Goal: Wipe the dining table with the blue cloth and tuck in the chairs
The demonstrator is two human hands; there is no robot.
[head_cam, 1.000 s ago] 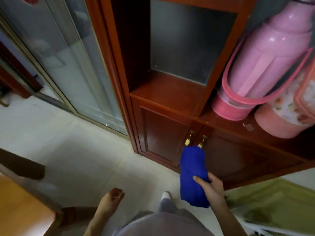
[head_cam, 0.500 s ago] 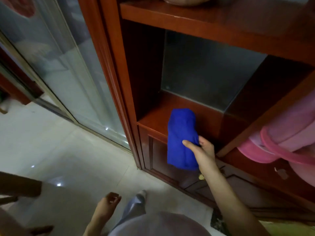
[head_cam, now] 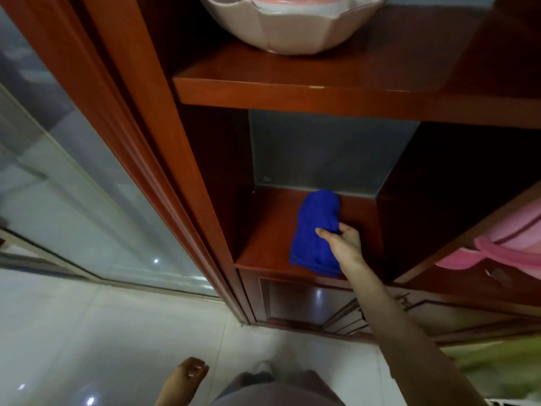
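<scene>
The blue cloth [head_cam: 317,232], bunched into a long roll, is inside the open lower compartment of a red-brown wooden cabinet [head_cam: 164,142]. The right hand [head_cam: 345,244] grips it near its middle, with the fingers [head_cam: 323,232] and thumb curled round the fabric and pinching it between them. Beyond the fingers, the cloth's rounded end reaches almost to the grey back panel [head_cam: 322,150]. Nearer than the fingers, its other end lies at the front edge of the compartment's shelf [head_cam: 263,244] and slightly over the lip; whether its full length rests on the wood cannot be told. Left of the fingers a strip of bare shelf runs to the dark side wall, and right of them a narrower strip runs to the other wall. Above the fingers the compartment stands open up to the upper shelf [head_cam: 292,92], which carries a pale fluted bowl [head_cam: 292,27] with something pink-rimmed nested in it. Farther right, in the neighbouring compartment, is a pink container [head_cam: 509,253] with a strap, only partly in view. Below the fingers is a closed cabinet door [head_cam: 304,303]. Far to the left stand a glass sliding door [head_cam: 73,206] and the pale tiled floor [head_cam: 117,332]. The left hand [head_cam: 187,376] hangs low, well apart from the cloth, with its fingers loosely curled and holding nothing.
</scene>
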